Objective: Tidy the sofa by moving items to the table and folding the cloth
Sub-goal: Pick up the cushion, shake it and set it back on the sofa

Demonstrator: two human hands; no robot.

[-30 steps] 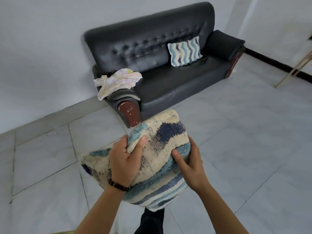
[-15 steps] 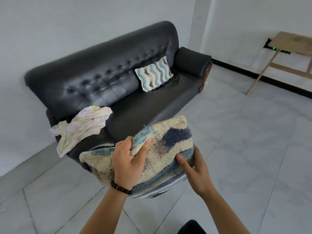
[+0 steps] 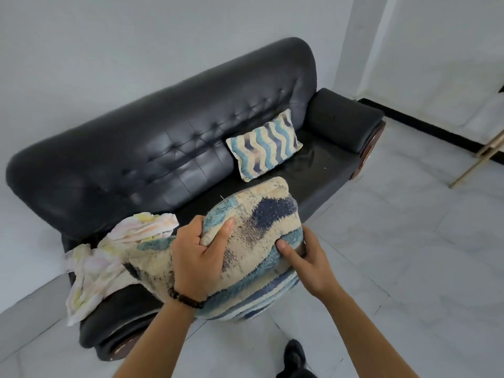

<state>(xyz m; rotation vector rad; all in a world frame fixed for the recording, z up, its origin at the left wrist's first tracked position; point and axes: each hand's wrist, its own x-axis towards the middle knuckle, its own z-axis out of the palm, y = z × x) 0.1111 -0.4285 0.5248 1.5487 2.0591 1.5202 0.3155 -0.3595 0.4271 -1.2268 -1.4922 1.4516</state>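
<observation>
Two hands on one cushion, held in the air above the sofa's front edge. Left to right:

Pale cloth, thin and crumpled, with faint pink and yellow patches; draped over the near armrest, one end hanging down its outer side, touching the held cushion's left corner.

Left hand, beaded bracelet at the wrist; clamped on the cushion's upper edge, thumb pressed into the front face, fingers wrapped over the top, pinching a fold of fabric.

Held cushion: rectangular, plump, tufted and woolly; wavy bands of cream, light blue and navy. Long axis roughly level from lower left to upper right, broad face toward the camera and tilted up, top corner toward the backrest.

Right hand: closed on the cushion's right edge, thumb dug into the front, fingers hidden behind.

Second cushion, same wave pattern, smaller in view; propped upright against the backrest toward the far armrest, well apart from the held one.

Sofa: black, glossy, leather-like; button-tufted back, rounded padded arms with reddish-brown wooden fronts. Seat scuffed near the far arm.

Grey-white marble-look floor tiles; dark shoe at the bottom edge. Pale wooden leg, slanted, at the far right.
</observation>
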